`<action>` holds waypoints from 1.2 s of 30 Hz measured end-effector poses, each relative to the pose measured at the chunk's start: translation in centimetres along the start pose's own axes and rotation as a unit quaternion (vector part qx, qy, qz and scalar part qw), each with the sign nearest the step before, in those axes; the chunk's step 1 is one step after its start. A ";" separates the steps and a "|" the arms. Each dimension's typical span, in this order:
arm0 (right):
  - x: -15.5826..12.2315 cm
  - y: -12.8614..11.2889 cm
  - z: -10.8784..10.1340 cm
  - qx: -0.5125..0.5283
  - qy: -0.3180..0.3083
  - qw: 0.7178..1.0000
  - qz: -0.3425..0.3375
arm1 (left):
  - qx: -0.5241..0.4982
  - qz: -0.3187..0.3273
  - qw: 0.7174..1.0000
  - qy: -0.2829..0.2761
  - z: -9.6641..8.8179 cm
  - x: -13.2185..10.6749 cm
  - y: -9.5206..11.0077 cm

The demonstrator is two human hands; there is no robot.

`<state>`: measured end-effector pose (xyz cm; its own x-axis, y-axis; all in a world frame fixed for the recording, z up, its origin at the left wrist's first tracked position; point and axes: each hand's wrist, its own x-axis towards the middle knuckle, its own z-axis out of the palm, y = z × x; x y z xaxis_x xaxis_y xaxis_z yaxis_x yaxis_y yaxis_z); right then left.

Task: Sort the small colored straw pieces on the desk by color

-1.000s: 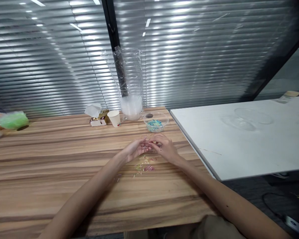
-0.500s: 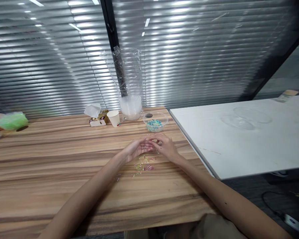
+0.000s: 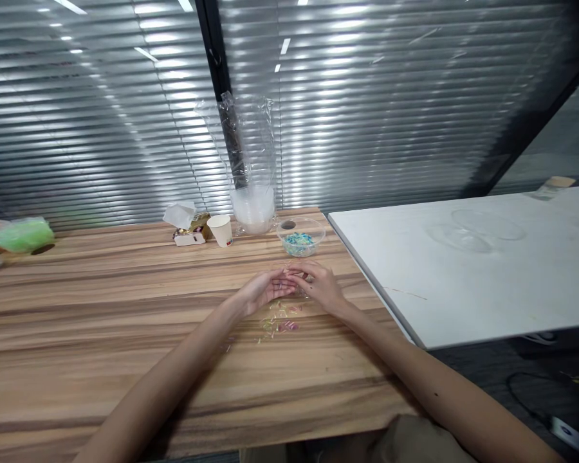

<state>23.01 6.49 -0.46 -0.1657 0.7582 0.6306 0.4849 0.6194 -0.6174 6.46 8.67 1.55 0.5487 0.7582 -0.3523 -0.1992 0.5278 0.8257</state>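
My left hand (image 3: 263, 289) lies palm up and cupped over the wooden table (image 3: 101, 321), with a few small coloured bits resting in it. My right hand (image 3: 318, 283) touches it from the right, fingertips pinched at the left palm on something too small to name. Several small pastel beads (image 3: 280, 321) lie scattered on the wood just below both hands. A clear bowl (image 3: 302, 235) with blue-green bits stands behind the hands.
A paper cup (image 3: 220, 229), a small box with tissue (image 3: 188, 225) and a stack of clear cups in a plastic sleeve (image 3: 251, 173) stand at the back. A green bag (image 3: 22, 235) lies far left. A white table (image 3: 463, 270) adjoins on the right.
Both hands stay together in nearly the same place; the right fingertips have shifted slightly at the left palm.
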 end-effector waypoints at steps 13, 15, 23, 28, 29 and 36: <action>0.1 -0.1 0.0 -0.014 0.019 1.000 -0.019 | 0.002 0.011 1.000 0.007 0.0 0.1 0.1; 0.1 -0.1 0.0 -0.016 0.020 0.999 -0.020 | 0.002 0.013 1.000 0.015 0.0 0.1 0.1; 0.0 0.0 0.0 -0.021 0.013 1.000 -0.015 | -0.006 0.031 0.998 0.060 -0.4 0.3 0.3; 0.0 0.0 0.1 -0.026 0.004 1.000 -0.007 | -0.023 0.038 0.996 0.078 -0.6 0.5 0.3; 0.0 0.0 0.1 -0.029 0.002 1.000 -0.009 | -0.024 0.036 0.996 0.079 -0.5 0.5 0.3; 0.0 -0.2 0.1 -0.042 -0.011 0.999 -0.016 | -0.035 0.025 0.995 0.085 -0.2 0.3 0.3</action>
<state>22.86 6.42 -0.37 -0.2009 0.7429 0.6386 0.5490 0.6253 -0.5547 6.42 9.14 1.66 0.3918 0.8352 -0.3859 -0.2824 0.5083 0.8136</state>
